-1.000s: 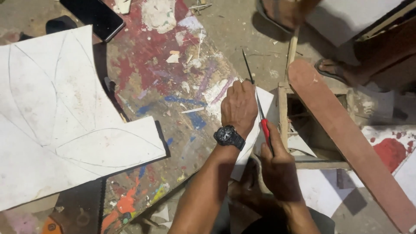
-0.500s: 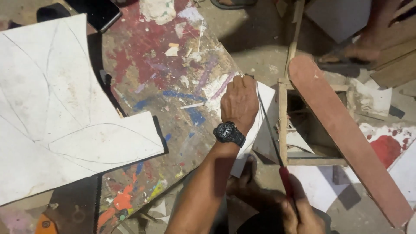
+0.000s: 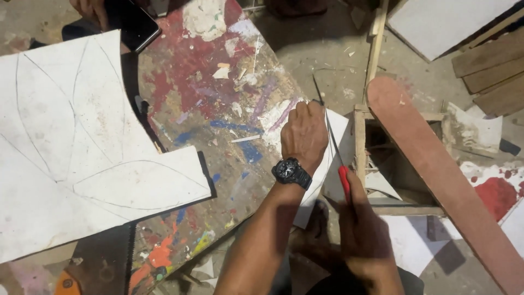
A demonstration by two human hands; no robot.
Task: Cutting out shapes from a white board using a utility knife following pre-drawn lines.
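Observation:
My left hand point(image 3: 303, 133), with a black watch on the wrist, presses a white sheet piece point(image 3: 334, 164) against the right edge of the paint-splattered table point(image 3: 207, 82). My right hand point(image 3: 364, 232) grips the red handle of a thin saw blade point(image 3: 333, 143). The blade runs up along the sheet's edge, just right of my left hand's fingers. A large white board point(image 3: 71, 153) with pencilled curved lines lies on the left of the table.
Another person's hand point(image 3: 90, 8) holds a black phone point(image 3: 131, 22) at the top left. A long reddish plank point(image 3: 436, 175) leans over a wooden frame point(image 3: 363, 136) at right. White board scraps point(image 3: 409, 240) lie on the floor. A handsaw point(image 3: 103, 262) lies at the bottom left.
My right hand has come up from the bottom of the view, pushing the blade forward along the sheet. The left hand stays pressed on the sheet. The camera view has shifted slightly.

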